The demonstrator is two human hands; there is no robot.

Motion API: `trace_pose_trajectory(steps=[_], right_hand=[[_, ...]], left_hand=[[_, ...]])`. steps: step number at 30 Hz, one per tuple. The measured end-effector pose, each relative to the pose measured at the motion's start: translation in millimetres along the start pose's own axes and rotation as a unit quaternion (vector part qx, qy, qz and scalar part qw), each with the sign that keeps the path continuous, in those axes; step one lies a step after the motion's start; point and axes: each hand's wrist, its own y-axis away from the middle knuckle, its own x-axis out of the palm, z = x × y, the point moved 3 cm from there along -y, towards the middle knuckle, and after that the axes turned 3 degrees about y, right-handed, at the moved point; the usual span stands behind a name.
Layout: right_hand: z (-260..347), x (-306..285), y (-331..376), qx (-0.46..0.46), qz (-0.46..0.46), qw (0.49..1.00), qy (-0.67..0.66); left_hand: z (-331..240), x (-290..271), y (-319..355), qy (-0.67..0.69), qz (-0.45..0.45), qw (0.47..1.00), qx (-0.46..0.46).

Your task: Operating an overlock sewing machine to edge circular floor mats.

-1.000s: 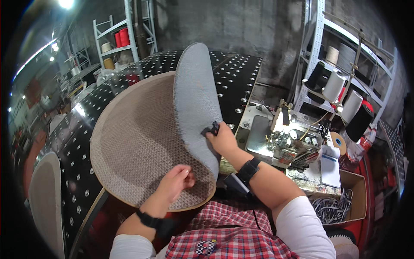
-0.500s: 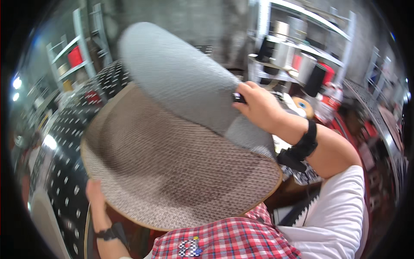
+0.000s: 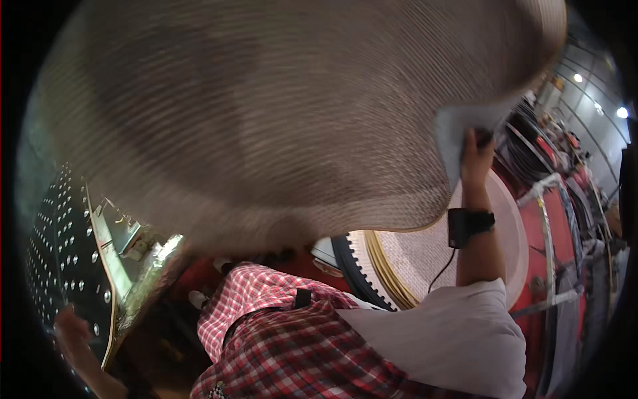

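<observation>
woven panel point(image 3: 266, 120) overhead, spanning the view; right hand point(image 3: 475, 156) at its right edge; round disc point(image 3: 425, 263) below it; studded board point(image 3: 60, 253) lower left, left hand point(image 3: 73, 332) beside it.

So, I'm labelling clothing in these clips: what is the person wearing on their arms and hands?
Both hands are bare. The right hand has a black band round the wrist with a thin black cable running down from it, and a short white sleeve covers the upper arm. The left hand sits dim and blurred at the lower edge; nothing worn on it can be made out.
</observation>
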Motion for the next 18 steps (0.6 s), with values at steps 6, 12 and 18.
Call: trace_pose_trajectory(steps=[6, 12, 18], right_hand=[[-180, -201, 115, 0.209, -0.051, 0.944, 0.252], [-177, -231, 223, 0.446, 0.006, 0.759, 0.474], [-176, -223, 222, 0.567, -0.025, 0.708, 0.420]], left_hand=[[-5, 134, 2, 0.098, 0.186, 0.965, -0.157], [-10, 163, 10, 0.139, 0.271, 0.927, -0.218], [15, 140, 21, 0.127, 0.244, 0.926, -0.261]])
